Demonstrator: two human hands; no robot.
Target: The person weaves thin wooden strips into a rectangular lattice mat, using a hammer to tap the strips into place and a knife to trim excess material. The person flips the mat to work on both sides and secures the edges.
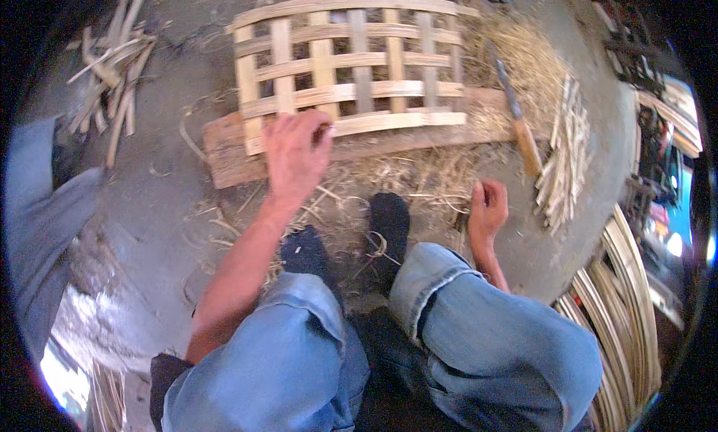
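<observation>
My left hand (297,155) reaches well forward on a bare, nearly straight arm, palm down, fingers spread and lightly curled, the thumb out to the right. My right hand (486,208) sits lower and closer in beside my right knee, fingers curled loosely toward the palm, the wrist bent and the forearm mostly hidden behind my leg.

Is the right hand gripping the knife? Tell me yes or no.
No: the right hand rests low on the straw-strewn ground, while the knife lies apart from it, beside the woven bamboo panel.
</observation>
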